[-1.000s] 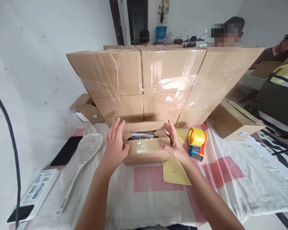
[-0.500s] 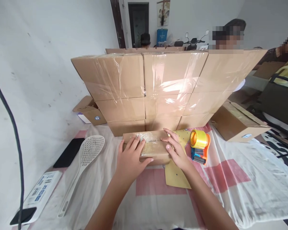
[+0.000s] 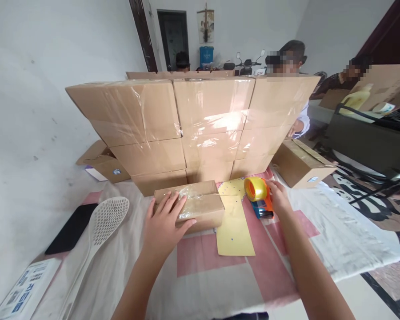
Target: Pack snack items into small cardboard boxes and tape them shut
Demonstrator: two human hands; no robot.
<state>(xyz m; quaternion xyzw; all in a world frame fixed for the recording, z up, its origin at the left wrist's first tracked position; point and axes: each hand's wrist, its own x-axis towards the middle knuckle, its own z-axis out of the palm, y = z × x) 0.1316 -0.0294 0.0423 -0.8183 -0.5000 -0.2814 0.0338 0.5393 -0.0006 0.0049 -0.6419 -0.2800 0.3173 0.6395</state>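
A small cardboard box [image 3: 200, 202] lies flaps-down on the cloth-covered table [image 3: 336, 231], with crumpled clear tape across its top. My left hand [image 3: 162, 224] presses flat on the box's near left corner, fingers spread. My right hand [image 3: 277, 196] has closed around the handle of an orange tape dispenser [image 3: 258, 195] carrying a yellow-tinted tape roll, just right of the box. A yellow sheet [image 3: 234, 224] lies between box and dispenser.
A wall of plastic-wrapped cartons [image 3: 200, 122] stands right behind the box. A white slotted spoon [image 3: 102, 233] and a black phone [image 3: 71, 227] lie at left, a printed card [image 3: 23, 291] at lower left. Loose boxes sit at left [image 3: 103, 162] and right [image 3: 300, 162]. Other people sit beyond.
The box flaps were folded shut under both hands. My right hand then left the box and moved right to the tape dispenser; my left hand stayed pressing on the lid.
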